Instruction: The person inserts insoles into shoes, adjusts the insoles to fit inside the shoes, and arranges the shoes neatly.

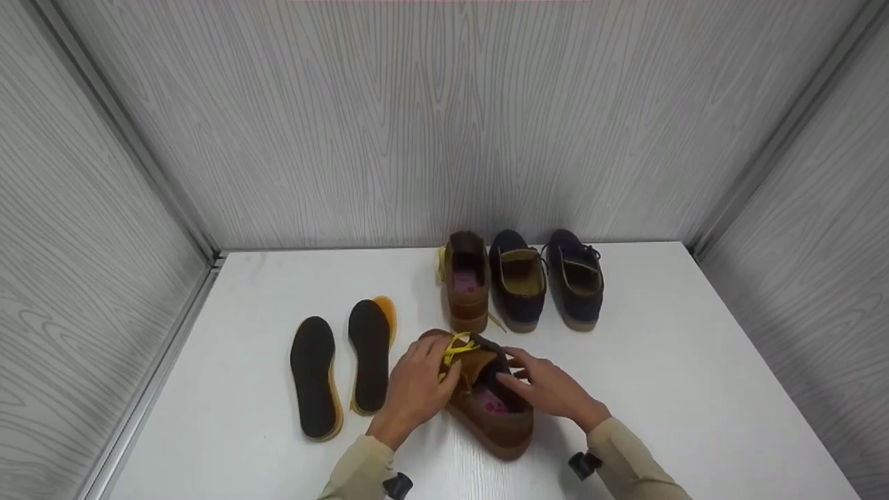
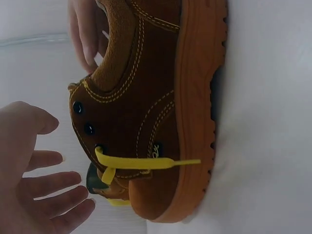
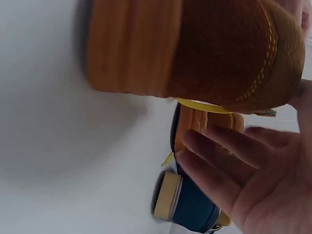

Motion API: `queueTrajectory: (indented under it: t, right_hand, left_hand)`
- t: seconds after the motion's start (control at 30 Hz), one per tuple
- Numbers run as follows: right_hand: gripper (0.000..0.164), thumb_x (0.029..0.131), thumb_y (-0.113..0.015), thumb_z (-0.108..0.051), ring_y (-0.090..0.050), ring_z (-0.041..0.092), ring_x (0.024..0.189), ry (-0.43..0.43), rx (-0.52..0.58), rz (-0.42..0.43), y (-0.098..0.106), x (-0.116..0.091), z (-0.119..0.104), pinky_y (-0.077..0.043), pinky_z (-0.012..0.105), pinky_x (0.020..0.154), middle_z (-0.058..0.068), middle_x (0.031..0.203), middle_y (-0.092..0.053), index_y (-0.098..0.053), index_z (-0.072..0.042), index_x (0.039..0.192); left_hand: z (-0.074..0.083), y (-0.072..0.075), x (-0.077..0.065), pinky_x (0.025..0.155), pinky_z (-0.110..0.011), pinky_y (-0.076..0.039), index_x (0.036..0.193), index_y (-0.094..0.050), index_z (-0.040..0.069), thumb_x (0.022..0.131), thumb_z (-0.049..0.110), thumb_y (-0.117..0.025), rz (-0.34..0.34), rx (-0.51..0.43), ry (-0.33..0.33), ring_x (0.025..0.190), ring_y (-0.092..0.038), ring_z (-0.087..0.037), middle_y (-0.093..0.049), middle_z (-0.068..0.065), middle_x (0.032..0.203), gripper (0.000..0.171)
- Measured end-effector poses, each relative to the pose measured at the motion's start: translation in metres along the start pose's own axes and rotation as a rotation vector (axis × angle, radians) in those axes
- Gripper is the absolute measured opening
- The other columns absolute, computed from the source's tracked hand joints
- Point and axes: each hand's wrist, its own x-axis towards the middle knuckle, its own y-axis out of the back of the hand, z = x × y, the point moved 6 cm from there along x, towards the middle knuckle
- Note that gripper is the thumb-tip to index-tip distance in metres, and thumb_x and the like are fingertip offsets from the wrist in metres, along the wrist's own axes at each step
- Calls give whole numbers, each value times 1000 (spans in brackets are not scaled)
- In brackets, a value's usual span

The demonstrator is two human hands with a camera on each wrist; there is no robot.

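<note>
Between left hand and right hand — sits a brown shoe.

Near brown shoe: matt, napped, suede-look upper; sole smooth, rubbery. Eyelets glossy. Yellow lace flat cloth. Insoles at 9 o'clock of it: matt, fabric-look tops. Table smooth, slight sheen. Wall at 12: wood-grain finish.

Right hand beside brown shoe

Nearer brown shoe partly outside both wrist views
</note>
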Motion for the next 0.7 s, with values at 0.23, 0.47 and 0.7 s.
queueTrajectory:
  t: [0.23, 0.47, 0.7]
  right_hand:
    - [39, 99, -50, -28, -60, 20, 100, 67, -54, -78, -7, 17, -6, -47, 43, 86, 10, 113, -63, -47, -7, 132]
    - [23, 101, -45, -16, -57, 17, 83, 76, -138, -33, -14, 17, -4, -48, 42, 75, 8, 98, -62, -52, -3, 119]
    - [21, 101, -45, -17, -58, 17, 81, 96, -183, 16, -16, 18, -10, -49, 42, 73, 8, 94, -63, -54, -3, 115]
  left_hand:
    - [16, -12, 9, 89, -39, -47, 119, -62, 6, 89, 36, -61, -64, 32, -18, 108, -55, -24, -61, -7, 116, 42]
    - [30, -29, 12, 79, -41, -51, 115, -66, 7, 81, 54, -64, -97, 154, -33, 97, -60, -24, -64, -7, 111, 58]
    - [30, -32, 15, 61, -38, -50, 89, -72, 5, 81, 28, -69, -6, 247, -3, 73, -60, -24, -66, -6, 88, 24]
